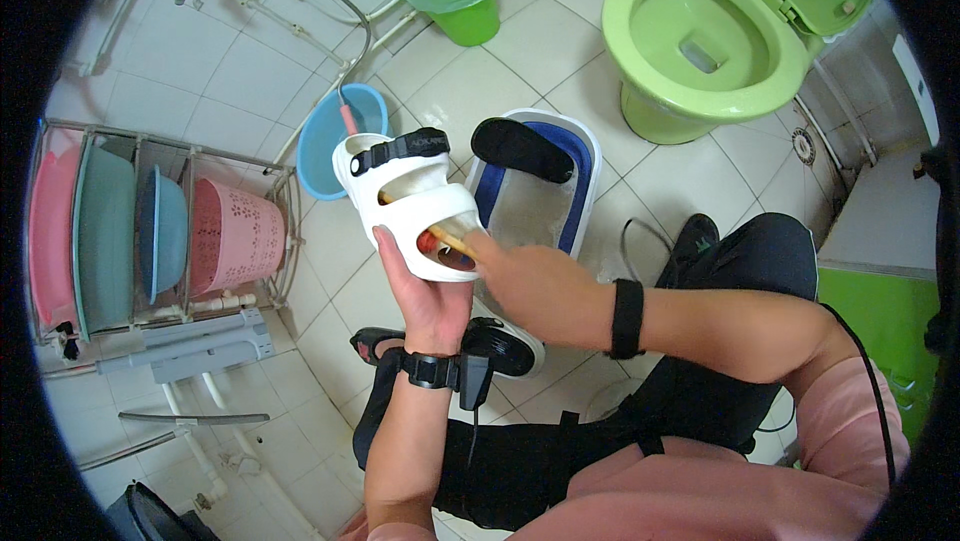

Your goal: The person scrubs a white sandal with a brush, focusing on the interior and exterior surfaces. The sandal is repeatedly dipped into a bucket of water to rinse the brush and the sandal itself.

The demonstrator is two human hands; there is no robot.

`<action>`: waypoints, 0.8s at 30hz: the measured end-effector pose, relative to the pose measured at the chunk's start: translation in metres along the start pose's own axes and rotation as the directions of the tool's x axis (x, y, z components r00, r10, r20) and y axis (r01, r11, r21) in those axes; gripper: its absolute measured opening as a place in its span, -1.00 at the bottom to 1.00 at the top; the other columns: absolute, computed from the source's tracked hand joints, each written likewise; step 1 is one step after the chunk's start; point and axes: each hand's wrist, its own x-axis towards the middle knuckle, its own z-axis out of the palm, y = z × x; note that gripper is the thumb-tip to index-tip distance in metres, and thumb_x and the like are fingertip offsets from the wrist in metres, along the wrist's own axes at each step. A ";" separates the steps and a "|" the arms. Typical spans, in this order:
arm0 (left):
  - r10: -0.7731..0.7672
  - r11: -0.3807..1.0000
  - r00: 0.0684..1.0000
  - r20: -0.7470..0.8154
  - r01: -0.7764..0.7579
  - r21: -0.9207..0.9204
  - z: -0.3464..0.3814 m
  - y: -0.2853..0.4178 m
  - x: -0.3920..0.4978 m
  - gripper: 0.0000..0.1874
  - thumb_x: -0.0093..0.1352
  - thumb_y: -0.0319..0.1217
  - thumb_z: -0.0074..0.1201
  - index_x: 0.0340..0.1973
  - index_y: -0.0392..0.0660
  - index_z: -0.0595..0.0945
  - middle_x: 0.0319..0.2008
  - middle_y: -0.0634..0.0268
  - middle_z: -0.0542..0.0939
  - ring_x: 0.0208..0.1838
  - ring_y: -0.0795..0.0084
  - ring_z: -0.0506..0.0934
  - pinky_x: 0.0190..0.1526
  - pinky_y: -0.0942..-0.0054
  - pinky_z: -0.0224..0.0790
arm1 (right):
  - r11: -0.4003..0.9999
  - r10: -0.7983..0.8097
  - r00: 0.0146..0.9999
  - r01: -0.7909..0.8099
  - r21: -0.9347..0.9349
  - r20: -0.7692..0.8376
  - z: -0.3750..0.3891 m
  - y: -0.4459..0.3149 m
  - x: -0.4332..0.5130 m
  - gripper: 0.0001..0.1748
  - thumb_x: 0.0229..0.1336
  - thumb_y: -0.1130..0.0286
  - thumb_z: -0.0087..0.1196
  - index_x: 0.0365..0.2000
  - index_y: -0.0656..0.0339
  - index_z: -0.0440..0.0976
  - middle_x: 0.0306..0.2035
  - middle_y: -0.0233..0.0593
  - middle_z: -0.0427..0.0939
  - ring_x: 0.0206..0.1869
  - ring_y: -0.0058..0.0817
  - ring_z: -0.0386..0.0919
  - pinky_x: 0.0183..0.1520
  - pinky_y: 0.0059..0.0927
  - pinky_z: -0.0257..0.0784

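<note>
A white cut-out clog (409, 199) with a black heel strap (401, 151) is held up by my left hand (431, 308), its thumb along the side and its palm beneath. My right hand (517, 271) grips a slim wooden handle (450, 241) that passes into the clog's openings; its far end is hidden inside. Something red shows through one opening. Just beyond, a white-and-blue basin (592, 166) contains cloudy water, and a black insole (521, 149) lies across its far end. Another white shoe with a black inside (506, 349) is on the floor beneath my wrists.
A blue bucket (307, 158) with a hose (367, 38) stands by the left wall. Farther off are a green lined bin (469, 15) and a green toilet (705, 53). A metal rack (135, 241) at left holds basins and a pink basket (244, 237). Cables hang near both arms.
</note>
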 end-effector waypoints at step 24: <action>0.073 0.990 0.991 -0.113 -0.058 0.131 0.004 -0.007 -0.003 -0.22 0.57 0.31 -0.24 0.50 0.07 0.29 0.43 0.28 0.42 0.48 0.21 0.36 0.46 0.04 0.21 | -0.240 -0.044 0.789 -0.604 0.760 0.613 -0.037 0.004 0.017 -0.75 0.57 0.22 -0.19 0.00 0.15 0.35 -0.34 -0.37 0.44 -0.57 -0.74 0.20 -0.61 -0.68 0.05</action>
